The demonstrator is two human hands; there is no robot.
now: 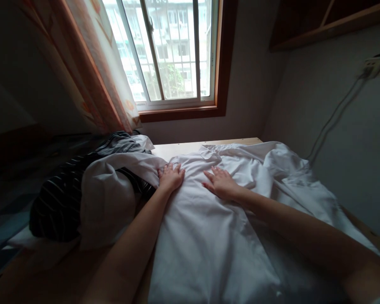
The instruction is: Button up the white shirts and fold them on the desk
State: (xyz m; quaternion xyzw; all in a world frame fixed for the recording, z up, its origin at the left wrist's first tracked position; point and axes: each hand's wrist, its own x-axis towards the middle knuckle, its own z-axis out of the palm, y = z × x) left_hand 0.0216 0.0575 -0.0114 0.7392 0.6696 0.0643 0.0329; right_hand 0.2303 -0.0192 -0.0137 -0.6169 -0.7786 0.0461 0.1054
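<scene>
A white shirt (pixel 205 236) lies spread over a wooden table (pixel 183 147), its collar toward the far edge and one sleeve reaching out to the left. My left hand (pixel 171 176) rests flat on the shirt near its upper left side, fingers spread. To the right of it, my right hand (pixel 221 183) lies palm down on the cloth below the collar, its fingers also apart. Neither hand grips anything. Wrinkles run through the fabric around and to the right of my right hand.
Black striped clothing (pixel 60 198) is heaped at the left, partly under the white sleeve. Behind stand a window (pixel 174 50) and an orange patterned curtain (pixel 91 63). On the right wall a cable (pixel 332 116) hangs from a socket (pixel 372 66), near a wooden shelf (pixel 329 29).
</scene>
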